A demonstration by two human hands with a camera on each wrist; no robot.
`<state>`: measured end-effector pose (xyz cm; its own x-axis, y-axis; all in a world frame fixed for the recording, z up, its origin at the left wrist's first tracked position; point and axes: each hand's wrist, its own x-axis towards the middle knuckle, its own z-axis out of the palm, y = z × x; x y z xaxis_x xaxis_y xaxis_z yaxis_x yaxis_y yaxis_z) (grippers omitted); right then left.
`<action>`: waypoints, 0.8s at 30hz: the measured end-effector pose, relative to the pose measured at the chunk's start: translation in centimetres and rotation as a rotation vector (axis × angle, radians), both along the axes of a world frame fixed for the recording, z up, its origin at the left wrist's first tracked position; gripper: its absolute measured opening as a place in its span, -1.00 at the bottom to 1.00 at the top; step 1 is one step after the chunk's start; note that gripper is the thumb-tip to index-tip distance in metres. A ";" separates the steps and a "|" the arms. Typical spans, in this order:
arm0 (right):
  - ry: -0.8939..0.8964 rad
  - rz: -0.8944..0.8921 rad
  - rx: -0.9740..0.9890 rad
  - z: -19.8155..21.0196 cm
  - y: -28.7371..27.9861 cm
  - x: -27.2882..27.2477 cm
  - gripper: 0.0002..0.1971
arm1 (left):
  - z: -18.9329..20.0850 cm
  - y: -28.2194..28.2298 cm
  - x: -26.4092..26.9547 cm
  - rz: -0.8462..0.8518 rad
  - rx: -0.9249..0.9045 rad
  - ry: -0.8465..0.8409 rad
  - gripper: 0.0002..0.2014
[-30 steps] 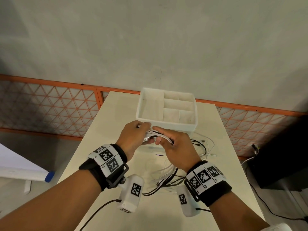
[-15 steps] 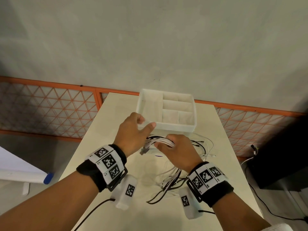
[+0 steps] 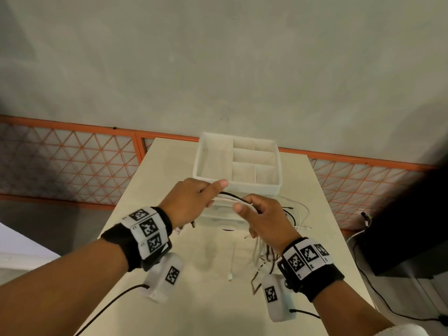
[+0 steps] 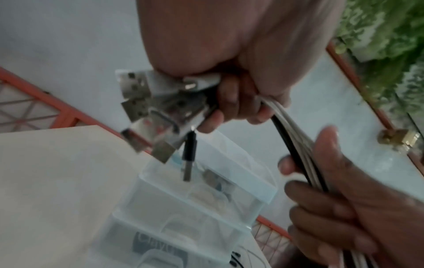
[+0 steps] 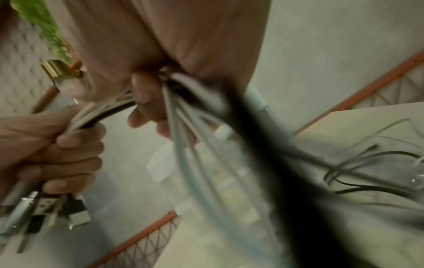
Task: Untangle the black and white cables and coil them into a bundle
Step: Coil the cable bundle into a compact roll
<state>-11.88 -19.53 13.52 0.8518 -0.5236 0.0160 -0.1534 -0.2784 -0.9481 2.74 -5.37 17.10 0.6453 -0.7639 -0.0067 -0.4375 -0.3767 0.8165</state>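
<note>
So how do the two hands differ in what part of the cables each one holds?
The left hand grips the cables at their plug ends, with the USB plugs fanning out past its fingers. The right hand grips farther along, and loose lengths trail from it to the table. Both hold the same black-and-white bunch off the table.

your head camera looks forward and down over both forearms at the table point(image 3: 155, 180), wall filling the upper frame. each wrist camera sits close under its own palm, looking along the fingers; both are blurred, perhaps from motion. all three views share the cables point(image 3: 232, 198) stretched between your hands and the divided tray point(image 3: 254, 187).
</note>
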 end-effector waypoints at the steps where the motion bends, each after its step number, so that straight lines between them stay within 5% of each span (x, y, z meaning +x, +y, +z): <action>1: -0.011 -0.016 -0.022 -0.2 -0.2 -0.1 -0.69 | 0.0 0.2 0.2 -0.019 -0.003 0.042 -0.40; 7: -0.036 -0.036 -0.255 -0.9 -0.1 0.4 -0.62 | -1.3 -0.3 -0.3 -0.056 -0.010 0.327 -0.46; 9: -0.008 -0.027 -0.181 -1.2 -0.5 -0.3 -0.57 | -0.9 0.0 0.4 0.055 -0.073 0.327 -0.48; 13: -0.084 -0.096 0.007 -1.0 -1.4 -1.7 -0.58 | 0.0 0.8 2.1 0.228 -0.302 0.580 -0.48; 15: -0.143 -0.153 -0.055 0.0 -0.9 -1.4 -0.68 | 0.3 0.6 1.3 0.202 -0.305 0.594 -0.38; 19: -0.340 -0.083 -0.304 2.2 2.2 0.2 -0.77 | 0.8 -0.3 -1.9 -0.003 -0.049 0.357 0.10; 22: -0.351 0.033 -0.447 0.9 4.2 1.0 -0.79 | 1.1 -0.9 -3.3 -0.173 -0.153 0.480 -0.34; 24: -0.301 0.074 -0.507 0.1 4.5 1.0 -0.84 | 0.9 -1.1 -3.5 -0.131 -0.233 0.646 -0.54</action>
